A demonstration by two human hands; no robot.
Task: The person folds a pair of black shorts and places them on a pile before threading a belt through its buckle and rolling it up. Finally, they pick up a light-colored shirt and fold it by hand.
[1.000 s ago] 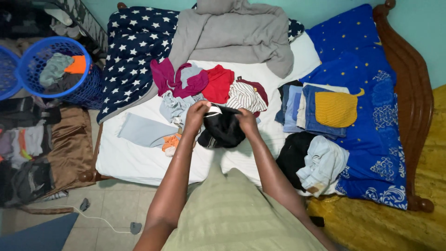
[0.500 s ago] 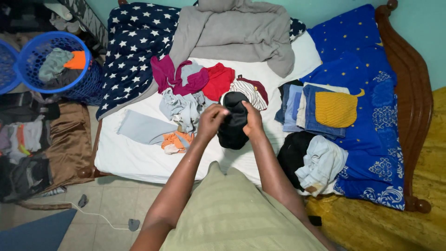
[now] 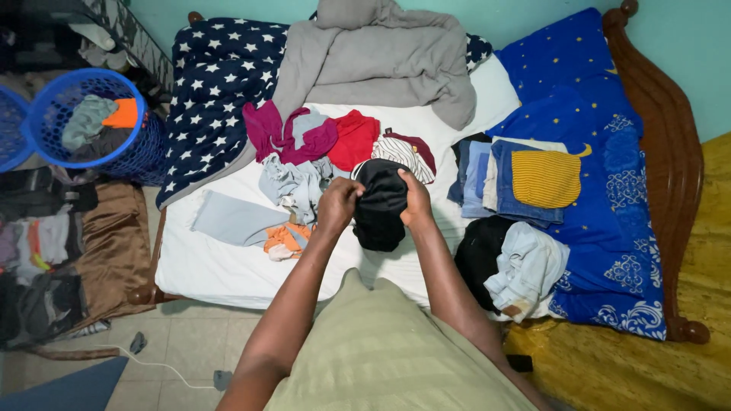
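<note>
Your left hand [image 3: 338, 204] and right hand [image 3: 416, 199] now sit closer together than a second ago, and the crumpled black fabric garment [image 3: 379, 204] between them is bunched narrower, its white band gone.

no packages, labels, signs or screens in view.

Seen from a single head-worn camera, looking steeply down at close range over both forearms onto a bed [image 3: 228, 266] strewn with clothes.
</note>
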